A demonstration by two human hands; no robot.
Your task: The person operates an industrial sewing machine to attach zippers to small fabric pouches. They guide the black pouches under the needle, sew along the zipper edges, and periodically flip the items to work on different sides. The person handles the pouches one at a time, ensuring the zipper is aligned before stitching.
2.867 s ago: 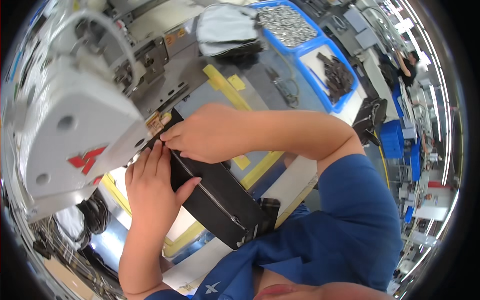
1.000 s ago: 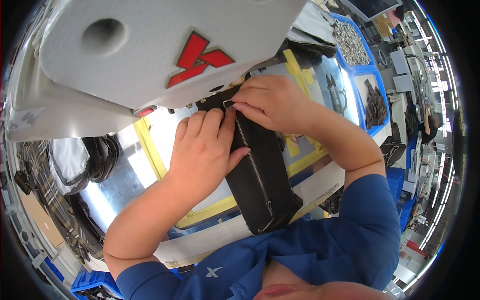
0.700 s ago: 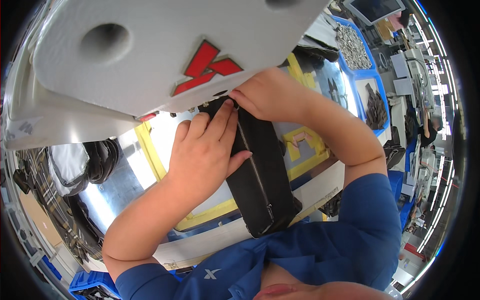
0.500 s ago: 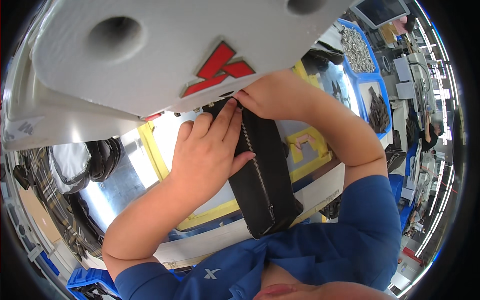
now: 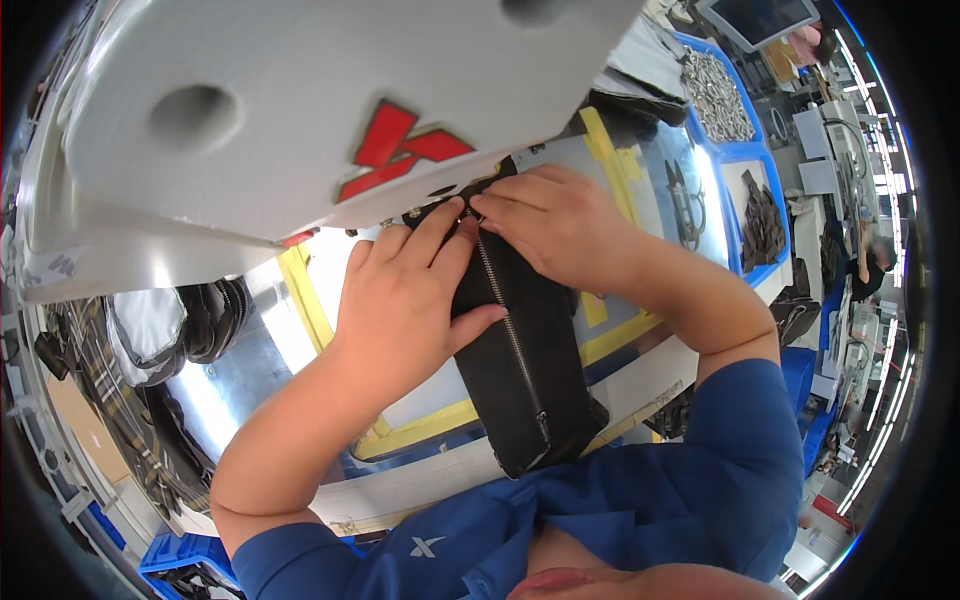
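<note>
Beneath the white sewing machine head (image 5: 280, 90), a black fabric piece (image 5: 530, 350) with a long metal zipper (image 5: 510, 350) lies at an angle on the taped work plate. My left hand (image 5: 400, 300) rests on its left side, fingers spread, thumb beside the zipper, fingertips at the zipper's upper end. My right hand (image 5: 555, 225) grips at that same upper end with fingertips close together, touching or nearly touching my left fingertips. The detail pinched there is too small to make out clearly.
Blue trays of metal parts (image 5: 715, 95) and dark strips (image 5: 760, 220) stand at the right, beside scissors (image 5: 685, 205). Bag pieces (image 5: 145, 330) lie left; a blue crate (image 5: 175, 555) is lower left. A co-worker (image 5: 870, 265) is at another station.
Since half a second ago my right hand has shifted slightly down, showing more of its fingers, and the machine appears a little higher in view. My left hand stays on the black piece.
</note>
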